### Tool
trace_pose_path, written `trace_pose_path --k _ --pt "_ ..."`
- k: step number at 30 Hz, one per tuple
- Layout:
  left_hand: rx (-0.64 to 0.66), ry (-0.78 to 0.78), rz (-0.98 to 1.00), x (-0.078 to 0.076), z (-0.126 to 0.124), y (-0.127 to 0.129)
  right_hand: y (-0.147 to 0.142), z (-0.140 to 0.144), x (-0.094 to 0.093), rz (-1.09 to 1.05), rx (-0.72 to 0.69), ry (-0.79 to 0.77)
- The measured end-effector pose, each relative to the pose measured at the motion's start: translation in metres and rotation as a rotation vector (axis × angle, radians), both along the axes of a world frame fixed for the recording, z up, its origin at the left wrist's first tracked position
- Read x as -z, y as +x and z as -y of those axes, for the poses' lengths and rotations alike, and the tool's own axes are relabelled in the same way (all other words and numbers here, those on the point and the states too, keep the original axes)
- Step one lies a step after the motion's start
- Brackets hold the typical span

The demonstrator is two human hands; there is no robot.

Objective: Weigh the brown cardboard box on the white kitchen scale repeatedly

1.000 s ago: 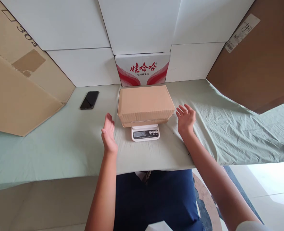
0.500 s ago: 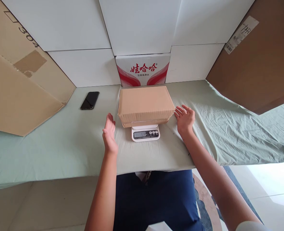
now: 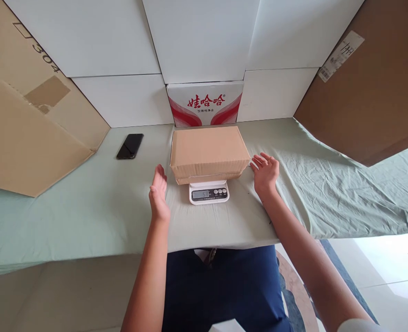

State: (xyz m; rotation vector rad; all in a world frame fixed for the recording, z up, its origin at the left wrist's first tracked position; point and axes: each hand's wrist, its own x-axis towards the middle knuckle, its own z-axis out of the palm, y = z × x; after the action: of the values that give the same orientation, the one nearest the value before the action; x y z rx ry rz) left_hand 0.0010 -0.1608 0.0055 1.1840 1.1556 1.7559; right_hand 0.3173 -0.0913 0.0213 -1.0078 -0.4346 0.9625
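- The cardboard box (image 3: 209, 152) sits on the white kitchen scale (image 3: 209, 192), about midway along the bench (image 3: 86, 216) and closer to its back edge than to the front edge where you sit.
- Its long axis runs left to right, parallel to the bench's front edge; one long side faces you and overhangs the scale, so only the scale's display strip shows.
- Your left hand (image 3: 158, 196) is open, palm turned toward the box, standing just off its left end without touching it.
- Your right hand (image 3: 266, 173) is open too, fingers spread, just beside the box's right front corner; you cannot tell from here whether the fingertips touch it.
- Behind the box, a white carton with red print (image 3: 205, 103) stands against the back edge, very close to the box's rear side.
- A black phone (image 3: 130, 145) lies toward the bench's back left, well apart from the box.
- Large brown cardboard sheets (image 3: 27, 124) lean at both ends of the bench.
- A green cloth covers the bench, wrinkled on the right.
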Motion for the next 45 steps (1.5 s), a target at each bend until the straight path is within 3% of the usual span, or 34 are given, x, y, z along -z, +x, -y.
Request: trace_pose_path --k 23,27,30,34,40,45 --pt "0.038 0.03 -0.007 0.009 -0.005 -0.001 0.014 -0.014 0.015 0.039 -0.047 0.03" --pt "0.082 0.037 -0.018 0.006 -0.002 0.001 -0.005 0.005 0.011 0.374 -0.037 0.174" --pt "0.139 0.055 -0.054 0.003 0.002 0.003 -0.031 0.031 0.005 0.7 -0.214 0.33" --pt "0.171 0.06 -0.1 0.002 0.004 0.006 -0.055 0.053 -0.004 0.71 -0.29 0.341" --pt "0.193 0.017 -0.136 0.002 0.009 0.009 -0.063 0.058 -0.011 0.652 -0.362 0.272" --pt "0.18 0.059 -0.118 -0.019 0.001 0.011 -0.063 0.035 -0.02 0.632 -0.364 0.311"
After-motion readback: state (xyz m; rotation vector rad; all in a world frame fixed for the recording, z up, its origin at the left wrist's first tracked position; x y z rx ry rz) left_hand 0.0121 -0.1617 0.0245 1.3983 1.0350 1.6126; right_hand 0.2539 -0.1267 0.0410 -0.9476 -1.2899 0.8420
